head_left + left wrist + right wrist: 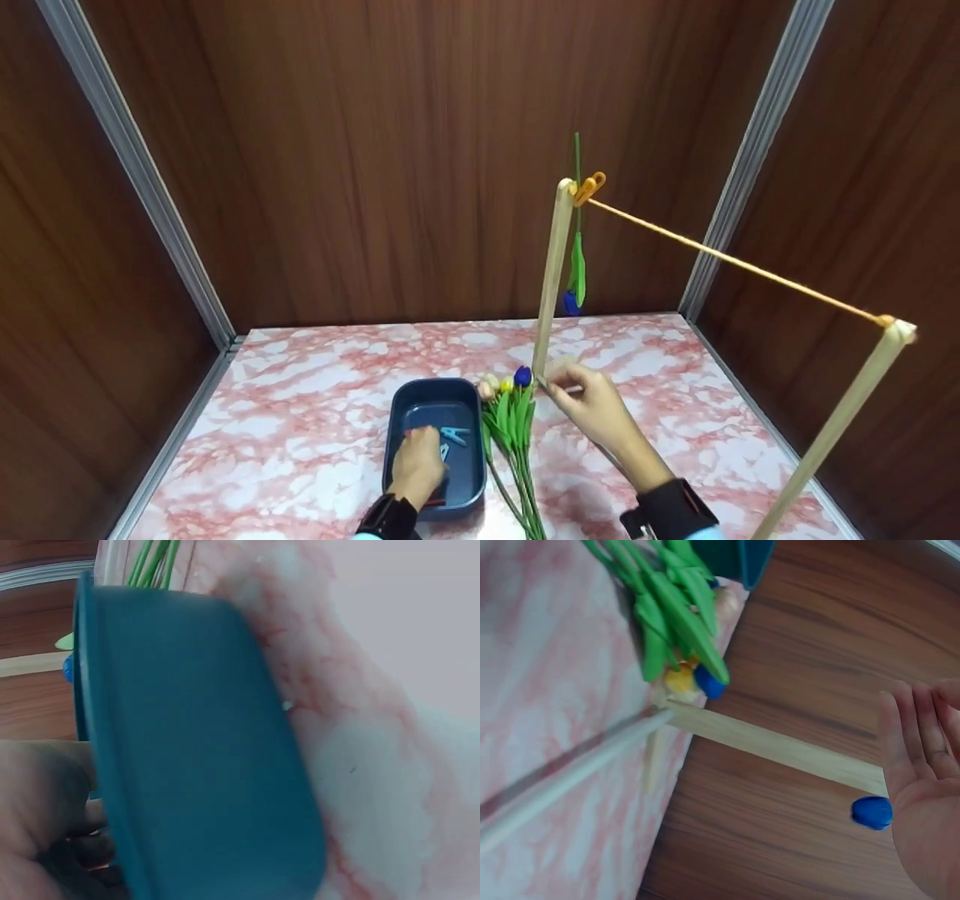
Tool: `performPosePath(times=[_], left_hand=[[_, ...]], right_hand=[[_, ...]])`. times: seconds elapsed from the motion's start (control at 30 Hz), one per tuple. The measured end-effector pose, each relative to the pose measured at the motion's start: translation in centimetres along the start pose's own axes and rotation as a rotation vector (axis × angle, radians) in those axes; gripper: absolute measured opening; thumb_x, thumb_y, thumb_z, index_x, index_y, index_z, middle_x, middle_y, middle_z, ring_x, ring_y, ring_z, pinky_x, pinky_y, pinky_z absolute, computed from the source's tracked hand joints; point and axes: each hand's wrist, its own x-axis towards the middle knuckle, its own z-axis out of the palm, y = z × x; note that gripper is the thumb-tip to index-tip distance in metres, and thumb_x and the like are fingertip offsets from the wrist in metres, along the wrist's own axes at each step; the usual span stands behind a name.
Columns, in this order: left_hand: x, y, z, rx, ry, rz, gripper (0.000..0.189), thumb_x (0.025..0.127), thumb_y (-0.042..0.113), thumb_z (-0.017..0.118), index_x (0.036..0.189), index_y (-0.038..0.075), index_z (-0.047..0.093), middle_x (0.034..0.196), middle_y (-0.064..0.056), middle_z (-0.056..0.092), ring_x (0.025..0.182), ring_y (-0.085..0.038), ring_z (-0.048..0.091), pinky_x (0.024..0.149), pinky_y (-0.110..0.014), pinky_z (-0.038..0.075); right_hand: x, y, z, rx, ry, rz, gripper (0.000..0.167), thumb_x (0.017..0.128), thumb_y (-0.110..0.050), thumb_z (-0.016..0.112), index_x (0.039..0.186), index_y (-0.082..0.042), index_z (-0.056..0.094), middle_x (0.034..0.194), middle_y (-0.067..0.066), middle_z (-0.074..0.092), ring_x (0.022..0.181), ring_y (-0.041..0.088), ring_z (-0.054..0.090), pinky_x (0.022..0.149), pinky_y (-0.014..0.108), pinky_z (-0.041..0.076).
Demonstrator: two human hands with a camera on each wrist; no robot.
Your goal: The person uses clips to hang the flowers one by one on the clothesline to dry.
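My left hand (pixel 418 459) reaches down into a dark blue plastic tub (pixel 474 491). Light blue clothespins (pixel 454 435) lie by its fingers, and a bit of red shows at the knuckles. What the fingertips do is hidden by the hand, and in the left wrist view by the tub's wall (pixel 195 742). Over the table, right of a bunch of artificial tulips (pixel 512 427), hovers my right hand (pixel 596 405). Its fingers look fairly straight in the right wrist view, with nothing in them. An orange clothespin (pixel 589 189) holds a blue tulip (pixel 572 302) upside down on a cord (pixel 720 255).
The cord runs between two wooden posts (pixel 553 277), the nearer post (pixel 836 427) standing at the front right. A red and white marbled tabletop (pixel 300 420) lies beneath everything. Brown wood-grain panels (pixel 390 165) close off the back and sides.
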Motion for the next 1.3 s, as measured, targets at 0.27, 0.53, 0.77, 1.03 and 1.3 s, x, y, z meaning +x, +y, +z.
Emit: performPosePath(times=[0.27, 0.53, 0.77, 1.03, 1.3], left_hand=[[-0.9, -1.2, 1.1, 0.011, 0.081, -0.013, 0.015, 0.084, -0.015, 0.073, 0.089, -0.001, 0.073, 0.096, -0.025, 0.08, 0.092, -0.042, 0.08, 0.079, -0.057, 0.066], [-1.1, -1.3, 1.3, 0.039, 0.1, 0.02, 0.016, 0.09, -0.014, 0.064, 0.087, -0.001, 0.073, 0.095, -0.024, 0.079, 0.092, -0.043, 0.079, 0.079, -0.058, 0.065], [-0.6, -1.4, 1.5, 0.07, 0.116, 0.034, 0.013, 0.084, -0.014, 0.072, 0.086, -0.001, 0.074, 0.093, -0.023, 0.079, 0.09, -0.041, 0.079, 0.078, -0.056, 0.065], [0.0, -1.1, 1.1, 0.072, 0.165, 0.111, 0.014, 0.074, 0.0, 0.085, 0.076, 0.004, 0.072, 0.085, -0.018, 0.079, 0.08, -0.037, 0.078, 0.069, -0.053, 0.064], [-0.1, -0.7, 0.4, -0.025, 0.223, 0.267, 0.013, 0.076, 0.007, 0.083, 0.089, 0.004, 0.081, 0.088, -0.014, 0.079, 0.081, -0.035, 0.079, 0.067, -0.047, 0.065]], right_hand=[[-1.2, 1.6, 1.0, 0.006, -0.022, 0.022, 0.003, 0.099, -0.002, 0.074, 0.096, -0.002, 0.076, 0.095, 0.011, 0.08, 0.09, 0.004, 0.071, 0.084, 0.019, 0.062], [-1.1, 1.9, 1.8, 0.002, -0.047, -0.004, 0.009, 0.098, 0.0, 0.073, 0.095, -0.008, 0.076, 0.095, 0.01, 0.08, 0.089, 0.001, 0.07, 0.085, 0.021, 0.063], [-1.0, 1.7, 2.4, 0.011, -0.069, 0.022, 0.004, 0.101, -0.004, 0.072, 0.097, -0.004, 0.075, 0.097, 0.011, 0.079, 0.089, 0.0, 0.068, 0.086, 0.02, 0.062], [-1.1, 1.8, 3.2, 0.032, -0.124, 0.005, 0.004, 0.1, -0.002, 0.071, 0.099, -0.004, 0.075, 0.099, 0.012, 0.08, 0.09, 0.003, 0.07, 0.085, 0.021, 0.064], [-1.9, 1.9, 3.7, 0.039, -0.152, 0.005, 0.005, 0.101, -0.001, 0.07, 0.098, 0.001, 0.073, 0.098, 0.012, 0.08, 0.09, 0.004, 0.073, 0.086, 0.023, 0.065]])
